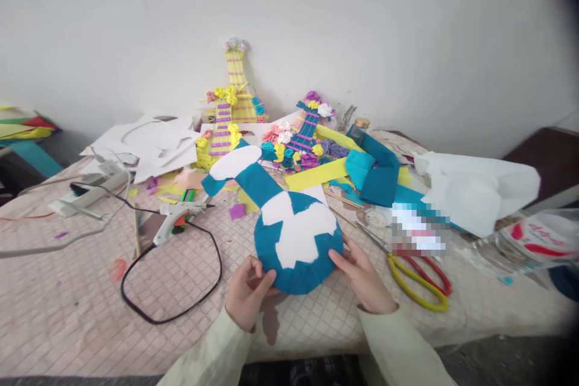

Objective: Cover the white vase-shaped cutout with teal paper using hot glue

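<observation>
Both hands hold a flat cutout [296,241], a round white board with teal paper folded over its rim and a neck running up to a smaller oval end. My left hand [249,289] pinches its lower left edge between thumb and fingers. On the lower right edge, my right hand [364,274] grips with the thumb on top; the fingers beneath are partly hidden. The white middle of the board shows between the teal flaps. Right of my right hand lie scissors [418,283] with yellow and red handles. A glue gun [174,220] rests at the left.
Decorated paper instruments [307,129] with paper flowers stand against the wall. Teal crepe paper [382,172] and white board scraps [149,145] lie behind. A black cable [169,316] loops at left, near a power strip [90,187]. A plastic bottle [538,235] lies at right.
</observation>
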The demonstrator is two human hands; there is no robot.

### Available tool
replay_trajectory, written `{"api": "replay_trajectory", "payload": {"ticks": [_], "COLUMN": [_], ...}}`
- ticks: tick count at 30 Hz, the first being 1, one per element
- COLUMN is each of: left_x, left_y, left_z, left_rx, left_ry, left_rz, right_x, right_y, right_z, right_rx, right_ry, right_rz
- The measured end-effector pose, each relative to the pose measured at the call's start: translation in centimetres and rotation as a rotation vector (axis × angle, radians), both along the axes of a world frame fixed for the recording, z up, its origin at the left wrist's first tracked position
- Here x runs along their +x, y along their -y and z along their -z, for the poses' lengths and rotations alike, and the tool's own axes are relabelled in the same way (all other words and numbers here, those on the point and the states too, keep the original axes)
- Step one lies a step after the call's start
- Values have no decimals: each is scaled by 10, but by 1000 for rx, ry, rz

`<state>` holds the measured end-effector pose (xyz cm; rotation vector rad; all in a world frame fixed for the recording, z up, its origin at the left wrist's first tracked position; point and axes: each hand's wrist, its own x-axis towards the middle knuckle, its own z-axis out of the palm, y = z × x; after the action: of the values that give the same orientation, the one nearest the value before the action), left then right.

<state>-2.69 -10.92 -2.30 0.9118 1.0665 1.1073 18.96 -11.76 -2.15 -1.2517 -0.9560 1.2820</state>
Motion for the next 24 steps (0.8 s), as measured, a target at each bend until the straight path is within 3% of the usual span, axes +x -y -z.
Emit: {"api": "replay_trajectory", "payload": {"ticks": [3, 7, 13, 16, 19, 21, 24], "left_x": [2, 0, -6, -9, -12, -16, -23], "left_y": [-4, -10, -16, -19, -20, -19, -16], "left_z": [1, 4, 11, 14, 11, 7, 5], "left_rx": [-55, -111, 1, 83, 167, 205, 307], "left_ry": [-6, -50, -130, -269, -428, -487, -595], "left_rz": [0, 124, 163, 84, -28, -42, -87], "right_x": [-1, 3, 20, 42, 74, 99, 132], "right_y": [-3, -1, 17, 24, 18, 5, -26], "right_z": [-1, 4, 5, -8, -23, -28, -23], "right_rx": [26, 25, -1, 63, 21, 18, 21], "right_ry": [86, 209, 591, 836, 1136, 1317, 1408], "right_rz": [21, 25, 177, 187, 224, 240, 194]}}
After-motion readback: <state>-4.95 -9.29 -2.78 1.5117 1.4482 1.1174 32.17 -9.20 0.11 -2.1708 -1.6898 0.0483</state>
